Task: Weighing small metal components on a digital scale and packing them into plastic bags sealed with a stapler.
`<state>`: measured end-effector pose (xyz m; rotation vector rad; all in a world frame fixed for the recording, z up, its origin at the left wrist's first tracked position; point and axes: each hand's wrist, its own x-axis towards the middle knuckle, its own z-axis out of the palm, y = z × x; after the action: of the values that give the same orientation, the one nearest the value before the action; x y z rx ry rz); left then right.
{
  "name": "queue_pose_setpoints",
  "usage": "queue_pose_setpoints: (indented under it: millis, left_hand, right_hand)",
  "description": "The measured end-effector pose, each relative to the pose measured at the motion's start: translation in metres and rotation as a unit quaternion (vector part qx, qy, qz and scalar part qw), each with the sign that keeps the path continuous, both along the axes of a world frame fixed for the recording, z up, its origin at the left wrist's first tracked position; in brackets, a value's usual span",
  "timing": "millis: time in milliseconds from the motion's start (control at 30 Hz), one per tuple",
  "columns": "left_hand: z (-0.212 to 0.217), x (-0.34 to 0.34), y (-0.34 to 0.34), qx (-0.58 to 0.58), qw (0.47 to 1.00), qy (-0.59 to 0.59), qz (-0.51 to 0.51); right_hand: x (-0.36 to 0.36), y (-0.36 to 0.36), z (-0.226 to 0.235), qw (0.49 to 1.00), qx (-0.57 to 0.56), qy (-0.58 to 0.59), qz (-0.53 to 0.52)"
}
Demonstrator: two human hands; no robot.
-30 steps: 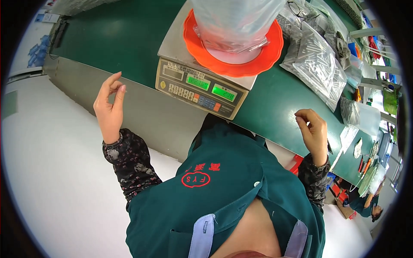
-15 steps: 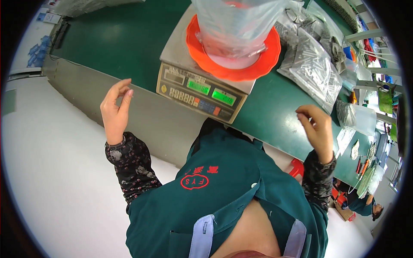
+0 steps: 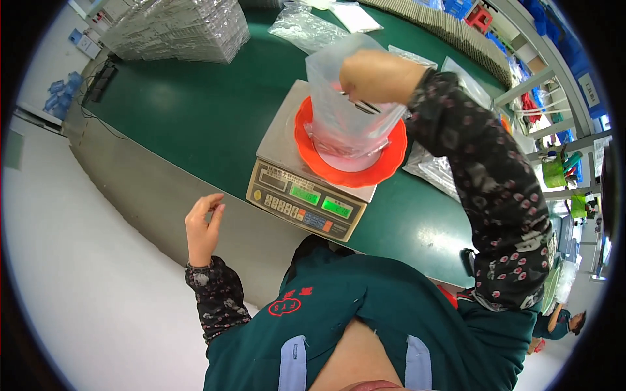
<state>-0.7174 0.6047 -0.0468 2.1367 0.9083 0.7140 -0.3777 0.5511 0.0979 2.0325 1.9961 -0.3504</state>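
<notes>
A clear plastic bag [image 3: 329,68] stands upright in an orange-red scalloped basin [image 3: 306,140] on a digital weighing scale [image 3: 268,148]. My right hand [image 3: 375,75] is at the bag's mouth, its fingers curled closed. A few thin, shiny, dark-edged pieces [image 3: 365,106] show just below those fingers; whether they are gripped is hard to make out. Some small packed contents show dimly low in the bag. My left hand [image 3: 203,227] hangs in front of the table edge, left of the scale, fingers loosely bent and thumb apart, with nothing in it.
Plastic-wrapped stacks [image 3: 182,32] stand on the green table [image 3: 176,111] at the far left. Flat clear bags [image 3: 306,29] lie at the back, and filled bags [image 3: 433,173] to the right of the scale. Shelving [image 3: 528,88] stands at the far right; another person [image 3: 555,324] is beyond it.
My right hand has gone from above the table's right side up to the bag's mouth. The left hand stays empty. The view has shifted, showing more of the table's far side.
</notes>
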Motion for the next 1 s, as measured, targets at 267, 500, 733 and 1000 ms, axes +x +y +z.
queue_pose_setpoints:
  millis: [267,500,733,1000]
  left_hand:
    - [-0.034,-0.027,-0.002,-0.047,0.998,0.000,0.043]
    - [-0.040,-0.030,0.002,-0.064,0.997,-0.013,0.046]
    - [-0.047,-0.032,0.004,-0.078,0.996,-0.008,0.044]
    - [-0.050,-0.035,0.007,-0.079,0.996,0.005,0.041]
  right_hand:
    - [-0.017,0.004,-0.039,0.997,-0.028,-0.013,-0.075]
    - [-0.033,-0.006,-0.035,0.997,0.072,0.002,-0.023]
    - [-0.036,-0.014,-0.036,0.995,0.101,0.020,0.016]
    - [-0.025,-0.015,-0.026,0.997,0.072,-0.009,-0.027]
